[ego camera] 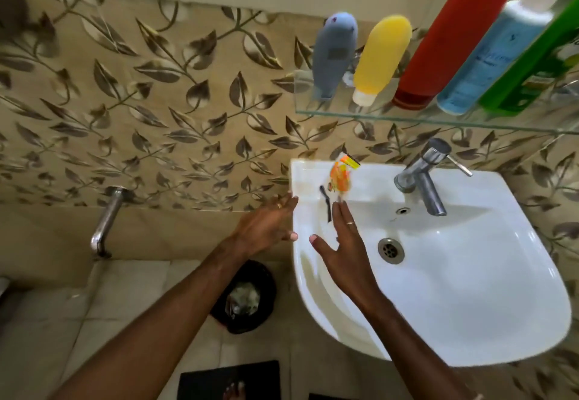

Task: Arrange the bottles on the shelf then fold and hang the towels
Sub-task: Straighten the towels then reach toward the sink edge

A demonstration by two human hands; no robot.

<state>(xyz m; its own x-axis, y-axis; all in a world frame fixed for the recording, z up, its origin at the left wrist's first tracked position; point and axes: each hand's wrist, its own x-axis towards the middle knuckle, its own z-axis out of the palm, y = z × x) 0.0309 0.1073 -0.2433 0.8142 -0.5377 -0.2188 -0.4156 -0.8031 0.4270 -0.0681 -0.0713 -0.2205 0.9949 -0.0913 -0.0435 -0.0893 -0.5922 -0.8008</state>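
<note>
Several bottles stand in a row on the glass shelf [391, 116]: a grey-blue bottle [333, 54], a yellow bottle [380, 58], a tall red bottle [451, 36], a light blue bottle [492, 54] and a green bottle [532, 64]. My left hand [266, 227] hovers open beside the left rim of the white sink [470, 305]. My right hand [343, 243] is open over the sink's left side, fingers spread. Neither hand holds anything. No towel is visible.
A small orange and clear packet [340, 177] and a black comb [326, 202] lie on the sink's back left ledge. A chrome tap [423, 177] stands at the sink's back. A wall spout [105, 221], a black bin [246, 297] and dark mats [228, 379] are below left.
</note>
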